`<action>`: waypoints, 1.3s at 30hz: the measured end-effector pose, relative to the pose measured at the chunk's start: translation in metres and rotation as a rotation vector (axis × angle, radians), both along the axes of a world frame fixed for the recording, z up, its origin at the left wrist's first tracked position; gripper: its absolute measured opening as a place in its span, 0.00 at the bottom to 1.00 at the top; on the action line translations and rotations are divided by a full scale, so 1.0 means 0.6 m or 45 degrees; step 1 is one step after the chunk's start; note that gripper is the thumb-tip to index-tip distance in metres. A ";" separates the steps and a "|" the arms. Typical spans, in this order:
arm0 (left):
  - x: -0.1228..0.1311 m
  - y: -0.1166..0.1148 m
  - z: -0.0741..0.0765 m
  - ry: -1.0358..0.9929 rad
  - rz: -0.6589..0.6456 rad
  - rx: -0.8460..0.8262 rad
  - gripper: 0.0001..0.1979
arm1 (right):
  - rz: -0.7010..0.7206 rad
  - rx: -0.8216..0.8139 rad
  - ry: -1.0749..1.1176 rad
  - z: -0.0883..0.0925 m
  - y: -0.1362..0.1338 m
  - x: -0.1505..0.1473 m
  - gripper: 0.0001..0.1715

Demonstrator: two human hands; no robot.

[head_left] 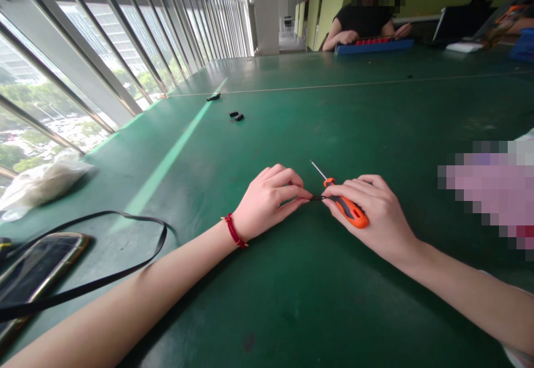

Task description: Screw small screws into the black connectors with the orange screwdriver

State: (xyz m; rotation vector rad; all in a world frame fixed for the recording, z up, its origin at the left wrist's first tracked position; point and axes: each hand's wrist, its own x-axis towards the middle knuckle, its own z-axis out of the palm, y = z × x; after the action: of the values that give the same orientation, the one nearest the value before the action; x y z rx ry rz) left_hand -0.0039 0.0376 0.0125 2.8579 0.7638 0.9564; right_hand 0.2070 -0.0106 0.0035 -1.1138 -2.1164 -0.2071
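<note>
A thin, small black piece [316, 197] bridges my two hands above the green tabletop; its exact kind is too small to make out. My left hand [277, 194], with a red bracelet on the wrist, pinches the left end between thumb and fingers. The fingertips of my right hand [371, 206] meet at the other end. Tucked in that same hand is an orange and black screwdriver [354, 214], its handle crossing the thumb under the index finger and its shaft pointing away to the upper left.
Small black parts [236, 116] lie further up the green table [258, 301], with another black piece [213, 97] beyond. At left are a phone [37, 268], a black strap [161, 240] and a plastic bag [45, 181]. Across sits a person [362, 20] behind a blue tray [375, 47].
</note>
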 end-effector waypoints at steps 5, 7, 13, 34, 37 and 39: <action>0.000 0.000 0.000 0.007 0.014 0.007 0.10 | -0.009 -0.037 0.040 0.000 -0.001 -0.001 0.04; 0.001 -0.001 0.000 0.014 0.017 0.005 0.10 | -0.005 -0.068 0.064 0.000 -0.002 -0.001 0.04; 0.001 -0.002 0.000 0.019 0.050 -0.010 0.10 | -0.024 -0.138 0.130 0.002 -0.004 -0.002 0.04; 0.003 -0.001 -0.006 0.184 0.149 0.112 0.10 | -0.145 -0.125 0.129 -0.002 0.005 0.008 0.03; 0.007 0.000 -0.007 0.300 0.109 0.247 0.11 | -0.140 -0.126 0.124 -0.003 0.007 0.008 0.03; 0.010 -0.001 -0.005 0.382 0.082 0.341 0.12 | -0.128 -0.118 0.118 -0.002 0.006 0.006 0.03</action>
State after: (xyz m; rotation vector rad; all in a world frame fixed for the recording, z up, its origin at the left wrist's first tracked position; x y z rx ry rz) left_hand 0.0023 0.0368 0.0095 3.2808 0.8076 0.6891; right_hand 0.2106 -0.0069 0.0022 -1.2614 -2.0076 -0.1034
